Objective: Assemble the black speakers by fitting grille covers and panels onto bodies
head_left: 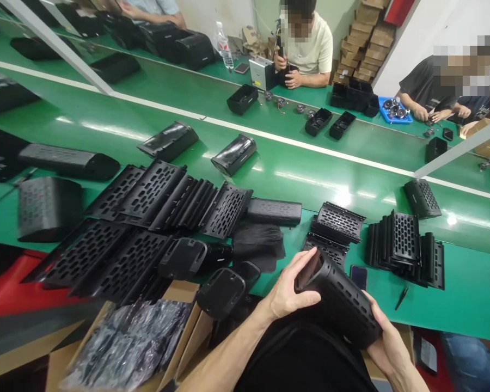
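Plain black cloth (300, 359) on this person, kinda matte, with a curved fold near the top, can't tell if that's shirt or pants. Both forearms (231, 345) are bare, same for the left hand (288, 291) and right hand (387, 340).

left hand (285, 294) higher, thumb (309, 298) spread (forearm (237, 343) bare); right hand (387, 340) lower, cupped.

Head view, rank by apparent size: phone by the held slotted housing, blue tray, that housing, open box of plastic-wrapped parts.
1. Open box, cut off by the frame
2. Slotted housing
3. Blue tray
4. Phone
Apparent size only: the tray is farther away.
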### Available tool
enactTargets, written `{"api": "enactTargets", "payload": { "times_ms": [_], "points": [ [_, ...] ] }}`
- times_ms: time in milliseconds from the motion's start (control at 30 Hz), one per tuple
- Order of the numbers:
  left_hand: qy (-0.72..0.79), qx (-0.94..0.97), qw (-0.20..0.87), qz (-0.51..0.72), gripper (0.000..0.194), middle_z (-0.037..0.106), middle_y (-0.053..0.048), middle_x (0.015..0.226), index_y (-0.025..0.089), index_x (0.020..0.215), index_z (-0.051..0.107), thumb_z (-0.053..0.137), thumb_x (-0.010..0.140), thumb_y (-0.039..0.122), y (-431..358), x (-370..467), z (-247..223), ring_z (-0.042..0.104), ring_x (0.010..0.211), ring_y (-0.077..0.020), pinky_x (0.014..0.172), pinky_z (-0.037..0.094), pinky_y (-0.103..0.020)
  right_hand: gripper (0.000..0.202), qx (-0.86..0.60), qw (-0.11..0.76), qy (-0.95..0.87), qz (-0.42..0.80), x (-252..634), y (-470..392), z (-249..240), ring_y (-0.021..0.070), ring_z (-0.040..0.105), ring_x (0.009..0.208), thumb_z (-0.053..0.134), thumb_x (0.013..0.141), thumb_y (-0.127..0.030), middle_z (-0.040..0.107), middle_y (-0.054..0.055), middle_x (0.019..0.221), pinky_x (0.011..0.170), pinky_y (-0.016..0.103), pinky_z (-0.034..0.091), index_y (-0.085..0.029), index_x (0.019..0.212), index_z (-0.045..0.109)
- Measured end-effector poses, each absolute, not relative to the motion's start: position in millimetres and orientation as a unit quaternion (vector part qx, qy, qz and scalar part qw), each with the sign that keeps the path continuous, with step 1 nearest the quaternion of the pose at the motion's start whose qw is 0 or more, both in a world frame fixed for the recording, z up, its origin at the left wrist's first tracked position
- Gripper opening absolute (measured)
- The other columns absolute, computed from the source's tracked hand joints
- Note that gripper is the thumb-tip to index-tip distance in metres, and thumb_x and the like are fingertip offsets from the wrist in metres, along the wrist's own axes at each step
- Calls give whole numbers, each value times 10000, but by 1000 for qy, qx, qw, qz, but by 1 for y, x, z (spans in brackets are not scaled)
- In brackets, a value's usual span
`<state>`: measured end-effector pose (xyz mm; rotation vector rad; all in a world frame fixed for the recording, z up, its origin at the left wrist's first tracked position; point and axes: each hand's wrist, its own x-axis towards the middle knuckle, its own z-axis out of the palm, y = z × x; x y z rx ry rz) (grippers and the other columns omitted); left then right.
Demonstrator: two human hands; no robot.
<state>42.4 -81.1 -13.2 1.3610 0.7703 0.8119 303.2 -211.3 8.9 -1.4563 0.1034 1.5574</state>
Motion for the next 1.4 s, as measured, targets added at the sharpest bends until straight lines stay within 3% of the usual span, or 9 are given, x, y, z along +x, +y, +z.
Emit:
{"api": "enactTargets", "payload": {
  "times_ms": [133, 333, 467, 700, 867, 1167, 1400],
  "points": [
    [338, 613, 631, 333, 1049, 478, -157, 1566, 210, 1589, 426, 748, 749, 751, -77, 44, -13, 449, 1448, -392, 1250, 312, -536, 548, -603, 492, 49, 626, 293, -214, 12, 355, 727, 1107, 830, 800, -527, 787, 68, 1188, 1006, 595, 535, -297, 1272, 671],
    [322, 597, 662, 319, 1036, 367, -133, 1668, 243, 1619, 349, 729, 788, 731, -76, 39, -2, 349, 1522, -399, 1281, 242, -532, 861, -660, 518, -97, 536, 281, -217, 36, 350, 684, 1171, 901, 702, -517, 683, 93, 1349, 1050, 528, 507, -350, 1454, 517],
    [296, 576, 676, 352, 967, 407, -125, 1628, 243, 1580, 408, 724, 797, 714, -83, 37, 11, 404, 1467, -407, 1263, 261, -536, 912, -691, 514, -138, 489, 277, -226, 50, 362, 645, 1205, 900, 677, -543, 603, 114, 1412, 1030, 510, 516, -346, 1471, 497],
    [295, 539, 686, 390, 954, 452, -129, 1564, 242, 1511, 491, 757, 736, 731, -98, 42, 4, 427, 1420, -430, 1237, 267, -575, 901, -726, 509, -149, 437, 270, -242, 53, 365, 618, 1211, 893, 644, -545, 589, 106, 1396, 980, 455, 540, -335, 1442, 530],
    [269, 545, 725, 323, 953, 438, -134, 1577, 249, 1535, 459, 742, 759, 724, -100, 52, -1, 409, 1435, -427, 1236, 260, -582, 883, -749, 504, -148, 403, 267, -271, 46, 341, 637, 1140, 860, 679, -589, 599, 96, 1356, 929, 446, 546, -335, 1446, 503],
    [193, 532, 779, 271, 840, 530, -127, 1462, 238, 1413, 567, 760, 736, 697, -97, 91, 1, 507, 1322, -402, 1171, 368, -560, 802, -801, 518, -150, 259, 258, -330, 40, 345, 619, 1116, 841, 701, -587, 620, 111, 1333, 958, 464, 513, -265, 1382, 568],
    [182, 544, 789, 220, 824, 542, -121, 1436, 234, 1394, 582, 767, 725, 678, -104, 122, -4, 538, 1252, -376, 1125, 409, -526, 812, -799, 534, -77, 263, 259, -349, 35, 344, 618, 1122, 871, 675, -549, 654, 91, 1270, 964, 440, 511, -274, 1377, 570]
  ]
}}
